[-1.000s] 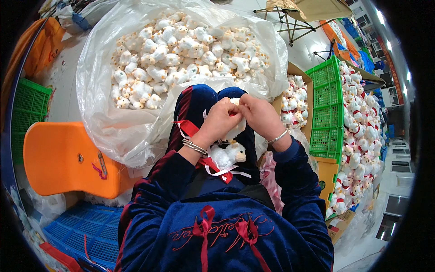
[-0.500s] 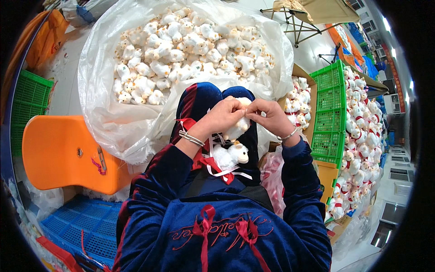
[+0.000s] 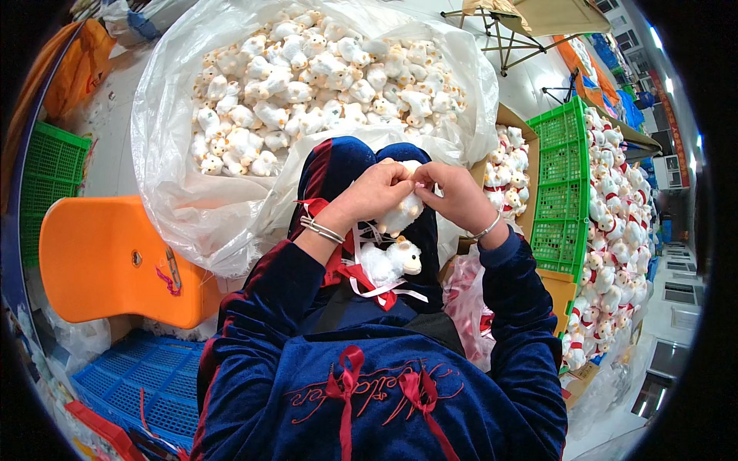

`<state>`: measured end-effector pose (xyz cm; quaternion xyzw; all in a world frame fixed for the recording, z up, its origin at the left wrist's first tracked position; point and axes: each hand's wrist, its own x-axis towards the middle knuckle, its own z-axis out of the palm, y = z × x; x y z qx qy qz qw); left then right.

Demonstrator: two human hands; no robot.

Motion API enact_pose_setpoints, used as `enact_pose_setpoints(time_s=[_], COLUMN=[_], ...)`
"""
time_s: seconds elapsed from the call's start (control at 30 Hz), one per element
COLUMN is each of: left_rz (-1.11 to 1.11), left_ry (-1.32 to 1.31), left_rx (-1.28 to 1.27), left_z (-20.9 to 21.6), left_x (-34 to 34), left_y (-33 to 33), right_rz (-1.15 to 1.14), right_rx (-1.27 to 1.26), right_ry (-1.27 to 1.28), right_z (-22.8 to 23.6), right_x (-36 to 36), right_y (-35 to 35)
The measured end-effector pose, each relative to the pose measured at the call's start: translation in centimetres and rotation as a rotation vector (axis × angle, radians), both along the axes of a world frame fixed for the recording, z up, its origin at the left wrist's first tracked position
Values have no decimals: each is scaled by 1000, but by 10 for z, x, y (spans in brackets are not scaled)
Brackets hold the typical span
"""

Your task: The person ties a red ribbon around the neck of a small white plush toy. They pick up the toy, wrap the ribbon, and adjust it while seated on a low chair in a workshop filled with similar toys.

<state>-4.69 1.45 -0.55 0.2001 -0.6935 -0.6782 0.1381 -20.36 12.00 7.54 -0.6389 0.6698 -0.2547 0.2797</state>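
Note:
A white plush animal (image 3: 400,217) with tan feet is held up over my knees, partly hidden by my fingers. My left hand (image 3: 377,194) is closed at its upper side, thumb and fingers pressed together. Against those fingertips, my right hand (image 3: 455,197) makes a pinch; whatever is in it is too small to make out. Below, a second plush lamb (image 3: 390,263) lies on my lap, its face toward the right. Red ribbons (image 3: 330,270) and white ribbons (image 3: 392,290) lie around it.
Ahead, a large clear plastic bag (image 3: 173,177) holds many white plush toys. On the right stand a cardboard box (image 3: 530,173) and a green crate (image 3: 560,192), with red-ribboned toys beyond. An orange stool (image 3: 100,261) with a small tool (image 3: 174,267) on it and a blue crate (image 3: 146,380) are at left.
My right hand has turned slightly and its fingers have curled closer to the left fingertips. The held plush has shifted a little. The lamb on my lap stays put.

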Motion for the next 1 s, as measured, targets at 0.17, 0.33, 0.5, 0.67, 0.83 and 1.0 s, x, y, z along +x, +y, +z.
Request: enact_pose_setpoints(time_s=[0.17,0.33,0.5,0.67,0.83,1.0], left_rz=[10,8,48,7,29,77], left_ry=[-47,-60,-15,-28,56,2], left_rx=[86,132,158,154,76,-46], left_z=[2,1,4,3,-3,2], left_x=[1,4,5,7,9,11], left_y=[0,-1,1,0,3,5], right_rz=[76,133,188,214,135,-33], right_rx=[-155,-184,-185,-179,-462,-570], right_ry=[134,189,268,327,276,195], right_z=[-6,-7,-3,-2,-27,-49], right_x=[-1,-4,-7,-7,-3,9], right_y=[4,5,0,-4,7,21])
